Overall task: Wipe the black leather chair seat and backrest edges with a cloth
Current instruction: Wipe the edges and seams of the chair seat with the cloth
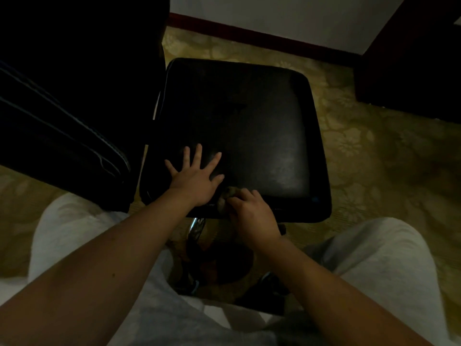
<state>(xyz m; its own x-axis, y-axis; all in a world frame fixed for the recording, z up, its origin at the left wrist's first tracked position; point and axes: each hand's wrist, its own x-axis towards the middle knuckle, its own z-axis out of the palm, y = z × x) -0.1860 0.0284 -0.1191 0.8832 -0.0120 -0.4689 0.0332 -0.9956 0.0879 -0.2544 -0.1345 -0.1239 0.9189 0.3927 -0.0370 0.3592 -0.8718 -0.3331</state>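
My left hand (197,182) lies flat, fingers spread, on the black leather chair seat (249,126), while my right hand (250,212) grips the small bunched brownish cloth (228,196) at its near edge.

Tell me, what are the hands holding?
The right hand grips a bunched-up cloth at the seat's near edge. The left hand holds nothing; it lies flat.

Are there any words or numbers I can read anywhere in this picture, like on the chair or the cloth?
None: no words, numbers or labels can be read here.
The black seat is plain.
The cloth under the right hand is mostly hidden and shows no print.
The left hand lies flat on bare leather.
The carpet has only a flower pattern.
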